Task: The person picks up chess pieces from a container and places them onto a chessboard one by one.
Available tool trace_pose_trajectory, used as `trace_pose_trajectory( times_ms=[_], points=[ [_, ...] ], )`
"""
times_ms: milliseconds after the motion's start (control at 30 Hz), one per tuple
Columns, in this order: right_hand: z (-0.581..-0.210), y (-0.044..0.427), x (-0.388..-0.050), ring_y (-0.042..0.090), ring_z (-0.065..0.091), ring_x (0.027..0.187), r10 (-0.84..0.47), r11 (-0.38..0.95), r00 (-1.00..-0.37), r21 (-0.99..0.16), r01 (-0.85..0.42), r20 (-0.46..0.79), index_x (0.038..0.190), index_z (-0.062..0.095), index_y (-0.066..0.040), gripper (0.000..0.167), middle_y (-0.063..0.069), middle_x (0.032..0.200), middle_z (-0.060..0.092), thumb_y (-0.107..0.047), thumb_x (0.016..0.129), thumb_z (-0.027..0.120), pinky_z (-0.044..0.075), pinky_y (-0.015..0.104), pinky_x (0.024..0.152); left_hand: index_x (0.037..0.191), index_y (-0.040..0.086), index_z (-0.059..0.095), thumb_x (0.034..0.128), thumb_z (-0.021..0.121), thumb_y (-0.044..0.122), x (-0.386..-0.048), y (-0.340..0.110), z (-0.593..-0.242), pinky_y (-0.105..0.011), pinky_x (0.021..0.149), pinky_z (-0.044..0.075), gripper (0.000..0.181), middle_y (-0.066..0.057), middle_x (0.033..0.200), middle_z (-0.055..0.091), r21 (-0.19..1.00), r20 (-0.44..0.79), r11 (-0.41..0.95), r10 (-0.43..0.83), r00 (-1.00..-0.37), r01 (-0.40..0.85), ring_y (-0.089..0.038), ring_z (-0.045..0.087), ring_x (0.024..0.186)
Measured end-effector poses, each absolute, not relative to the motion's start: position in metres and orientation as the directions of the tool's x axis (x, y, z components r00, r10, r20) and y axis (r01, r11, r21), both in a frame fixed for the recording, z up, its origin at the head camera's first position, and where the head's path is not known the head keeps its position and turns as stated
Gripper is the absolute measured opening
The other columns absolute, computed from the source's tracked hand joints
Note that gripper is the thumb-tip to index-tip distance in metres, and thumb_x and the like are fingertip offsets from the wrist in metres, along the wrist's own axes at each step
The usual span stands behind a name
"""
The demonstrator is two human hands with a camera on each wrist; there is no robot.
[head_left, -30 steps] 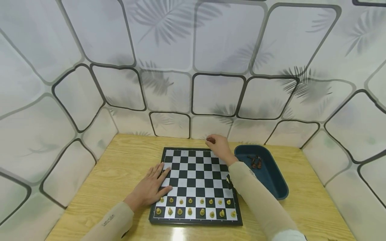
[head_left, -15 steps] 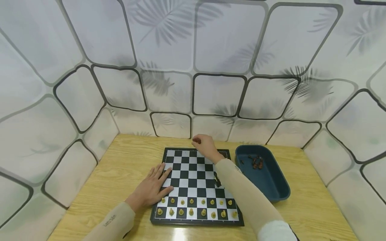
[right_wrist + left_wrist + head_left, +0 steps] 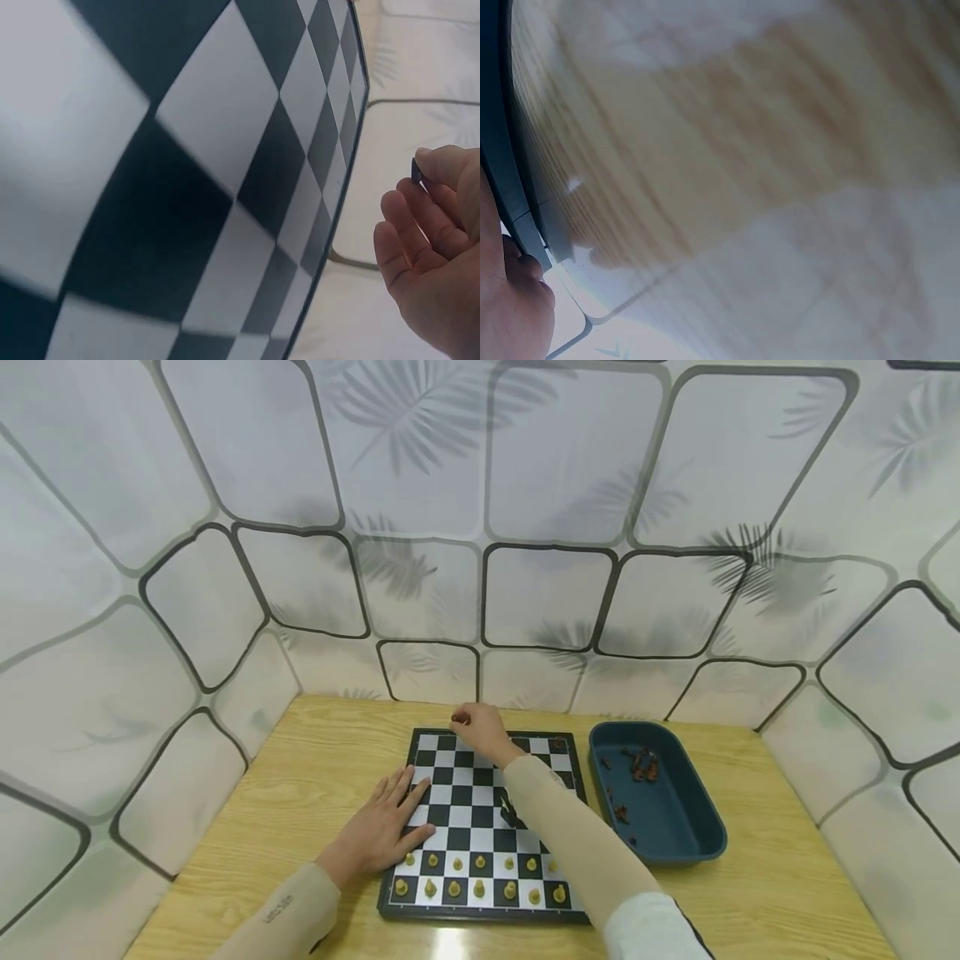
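Observation:
My right hand (image 3: 483,733) reaches over the far edge of the chessboard (image 3: 465,810). Between its thumb and forefinger it pinches a small dark chess piece (image 3: 416,171), whose kind cannot be told. In the right wrist view the other fingers of the right hand (image 3: 442,232) are loosely bent. My left hand (image 3: 382,827) lies spread, fingertips on the board's left edge. Yellow chess pieces (image 3: 479,888) stand in two rows on the near side. One dark reddish piece (image 3: 557,742) stands at the far right corner. My right forearm hides part of the board.
A dark blue tray (image 3: 675,810) stands right of the board on the wooden table (image 3: 315,752). Inside lie several reddish-brown chess pieces (image 3: 642,768). A patterned wall covering (image 3: 525,685) rises behind the table and along both sides.
My right hand has moved left along the board's far edge, still pinching the piece. The far right corner piece and more of the tray have come into sight. My left hand stays in place.

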State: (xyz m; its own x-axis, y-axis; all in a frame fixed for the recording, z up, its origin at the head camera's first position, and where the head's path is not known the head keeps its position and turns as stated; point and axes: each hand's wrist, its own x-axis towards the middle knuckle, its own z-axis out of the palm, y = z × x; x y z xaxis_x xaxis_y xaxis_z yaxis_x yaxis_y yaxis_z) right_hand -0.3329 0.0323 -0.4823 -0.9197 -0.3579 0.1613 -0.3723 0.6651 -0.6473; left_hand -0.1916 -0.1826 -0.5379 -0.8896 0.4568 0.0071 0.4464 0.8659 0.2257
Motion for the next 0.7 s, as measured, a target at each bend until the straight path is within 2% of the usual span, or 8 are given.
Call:
trace_pose_trajectory(
  times_ms=[367,700],
  points=[
    [-0.492,0.007,-0.334,0.030,0.074,0.103,-0.415,0.640,-0.895,-0.648,-0.414,0.163,0.118,0.076,0.002,0.022,0.015,0.112,0.078,-0.010,0.103,0.067,0.062,0.044,0.091,0.168,0.012,0.027,0.1072,0.040,0.065,-0.193,-0.183,-0.539,-0.057,0.133,0.018,0.082,-0.024,0.175,0.015,0.209,0.002,0.871,0.454,-0.891,0.445,-0.042,0.018,0.163],
    [-0.507,-0.007,-0.338,0.023,0.074,0.103,-0.406,0.678,-0.905,-0.620,-0.394,0.131,0.114,0.080,-0.006,0.018,0.008,0.110,0.080,-0.015,0.101,0.071,0.061,0.038,0.092,0.169,0.012,0.026,0.1072,0.038,0.065,-0.192,-0.183,-0.537,-0.057,0.133,0.017,0.083,-0.024,0.175,0.015,0.217,-0.014,0.870,0.456,-0.890,0.442,-0.042,0.017,0.163]
  ],
)
